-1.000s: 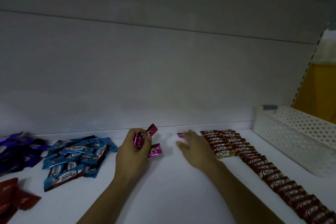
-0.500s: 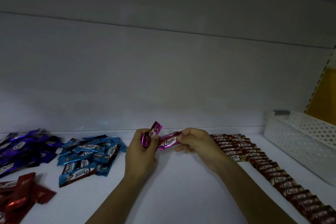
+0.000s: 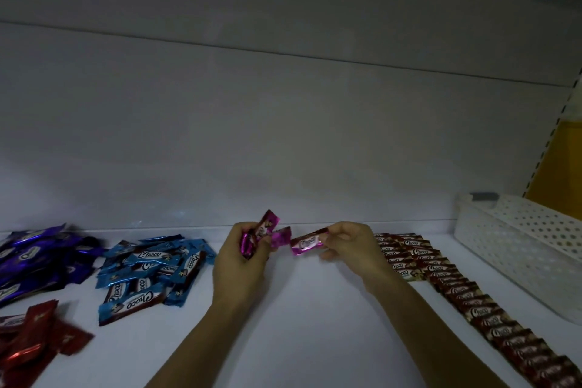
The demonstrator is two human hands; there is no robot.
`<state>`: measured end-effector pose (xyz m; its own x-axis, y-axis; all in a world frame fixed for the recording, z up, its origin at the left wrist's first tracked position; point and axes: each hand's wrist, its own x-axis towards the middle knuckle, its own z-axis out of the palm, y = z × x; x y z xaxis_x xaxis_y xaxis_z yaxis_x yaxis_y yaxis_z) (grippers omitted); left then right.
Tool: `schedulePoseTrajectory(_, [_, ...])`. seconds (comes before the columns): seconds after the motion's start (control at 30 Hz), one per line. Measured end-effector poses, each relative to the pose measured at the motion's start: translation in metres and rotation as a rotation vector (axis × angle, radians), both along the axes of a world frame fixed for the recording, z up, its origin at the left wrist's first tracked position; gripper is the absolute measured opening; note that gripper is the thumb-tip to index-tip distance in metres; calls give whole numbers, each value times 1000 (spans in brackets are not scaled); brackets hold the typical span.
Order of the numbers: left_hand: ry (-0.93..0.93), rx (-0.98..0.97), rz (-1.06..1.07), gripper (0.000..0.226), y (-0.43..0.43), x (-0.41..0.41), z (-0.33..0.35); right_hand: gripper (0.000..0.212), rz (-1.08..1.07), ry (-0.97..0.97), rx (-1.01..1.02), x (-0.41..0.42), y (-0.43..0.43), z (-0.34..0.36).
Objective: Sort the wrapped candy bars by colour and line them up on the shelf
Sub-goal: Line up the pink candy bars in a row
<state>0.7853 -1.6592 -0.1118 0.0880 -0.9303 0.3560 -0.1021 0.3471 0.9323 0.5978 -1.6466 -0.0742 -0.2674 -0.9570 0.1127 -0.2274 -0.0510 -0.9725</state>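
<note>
Above the smooth white shelf (image 3: 308, 324), the left hand (image 3: 241, 264) grips a bunch of crinkly magenta foil bars (image 3: 263, 231) while the right hand (image 3: 352, 246) pinches one glossy oblong magenta bar (image 3: 307, 242).

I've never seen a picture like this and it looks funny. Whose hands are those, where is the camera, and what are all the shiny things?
There is no machine here, just a person. The camera sits on their head and looks down, so you see their two arms reaching out. The left hand grips a few pink candy bars. The right hand pinches one more pink bar. On the white shelf lie a purple pile, a blue pile and a red pile on the left. On the right, brown bars make a neat row beside a white basket.
</note>
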Motion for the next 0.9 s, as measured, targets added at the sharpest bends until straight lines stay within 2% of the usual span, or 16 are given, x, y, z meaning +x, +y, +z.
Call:
schedulePoseTrajectory(0.1, [18,23,23,15,0,0,1,5,-140,612,70,-25,-5,-3])
schedulePoseTrajectory(0.17, [-24,10,7,17,2,-2,1,16,-162,879,93,-32,-5,-8])
schedulePoseTrajectory(0.23, [-44,1,-9,17,3,-3,1,29,-220,1102,19,-31,-5,-12])
schedulePoseTrajectory(0.33, [-48,1,-15,16,3,-3,1,26,-216,1148,-73,-26,-7,-12])
schedulePoseTrajectory(0.5, [-61,12,-16,14,2,-4,0,28,-75,1249,51,-18,-10,-19])
schedulePoseTrajectory(0.9, [-104,32,2,15,1,-5,0,9,113,1129,46,-24,2,-1])
